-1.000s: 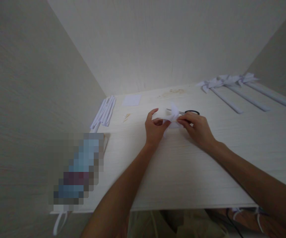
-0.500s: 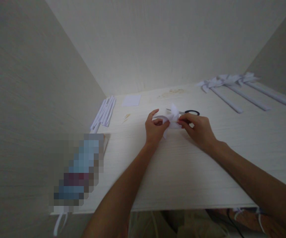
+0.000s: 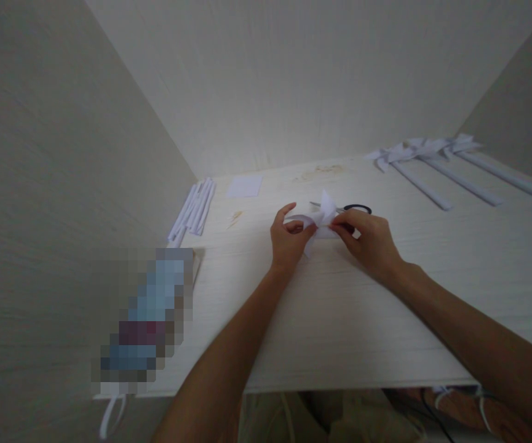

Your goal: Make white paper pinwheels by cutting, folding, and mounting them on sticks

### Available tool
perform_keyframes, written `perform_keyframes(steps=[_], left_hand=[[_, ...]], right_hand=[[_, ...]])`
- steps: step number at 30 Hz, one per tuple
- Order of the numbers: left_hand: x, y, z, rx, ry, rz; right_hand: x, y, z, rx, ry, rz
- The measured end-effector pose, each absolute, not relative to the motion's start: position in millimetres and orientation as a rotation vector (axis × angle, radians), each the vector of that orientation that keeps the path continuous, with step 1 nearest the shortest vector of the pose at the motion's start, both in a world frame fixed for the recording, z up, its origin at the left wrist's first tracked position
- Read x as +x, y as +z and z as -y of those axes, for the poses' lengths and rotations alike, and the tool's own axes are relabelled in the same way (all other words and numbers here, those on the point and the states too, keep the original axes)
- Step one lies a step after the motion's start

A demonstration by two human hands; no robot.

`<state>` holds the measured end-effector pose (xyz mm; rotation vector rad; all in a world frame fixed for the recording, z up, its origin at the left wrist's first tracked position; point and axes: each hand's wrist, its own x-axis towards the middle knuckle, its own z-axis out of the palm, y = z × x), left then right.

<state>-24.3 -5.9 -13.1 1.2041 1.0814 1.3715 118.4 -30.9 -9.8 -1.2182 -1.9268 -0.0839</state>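
Observation:
A small white folded paper piece (image 3: 320,219) with pointed flaps is held just above the pale wooden table (image 3: 339,307), near its middle. My left hand (image 3: 288,239) pinches its left side between thumb and fingers. My right hand (image 3: 369,241) pinches its right side. Right behind the paper lie scissors (image 3: 355,209) with a black handle loop, partly hidden by the paper and my right hand.
A bundle of white paper sticks (image 3: 194,210) lies at the left wall. A small white paper square (image 3: 245,186) sits at the back. Several finished paper pinwheels on sticks (image 3: 436,161) lie at the back right. A blurred-out object (image 3: 146,314) rests at the table's front left.
The paper's flaps have shifted slightly between my fingers; the upper flap now stands a bit more upright. Both hands stay in nearly the same place.

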Motion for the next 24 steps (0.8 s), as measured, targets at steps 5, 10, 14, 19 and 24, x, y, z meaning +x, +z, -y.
perform_keyframes(steps=[5, 10, 14, 19, 24], left_hand=[[-24.8, -14.2, 5.8, 1.218, 1.381, -1.087], [-25.0, -14.1, 6.1, 1.23, 1.374, -1.08], [-24.5, -13.0, 6.7, 1.226, 1.378, -1.103], [-23.6, -13.8, 6.7, 1.212, 1.373, -1.107], [-23.2, -15.2, 5.5, 1.212, 1.369, -1.106]], right_hand=[[118.5, -11.0, 30.3, -1.247, -0.096, 1.925], [118.3, -10.3, 30.5, -1.311, -0.098, 1.946], [117.4, -9.3, 31.4, -1.275, -0.067, 1.924], [117.4, -9.6, 31.0, -1.241, -0.037, 1.906], [118.6, -11.8, 29.4, -1.258, 0.015, 1.89]])
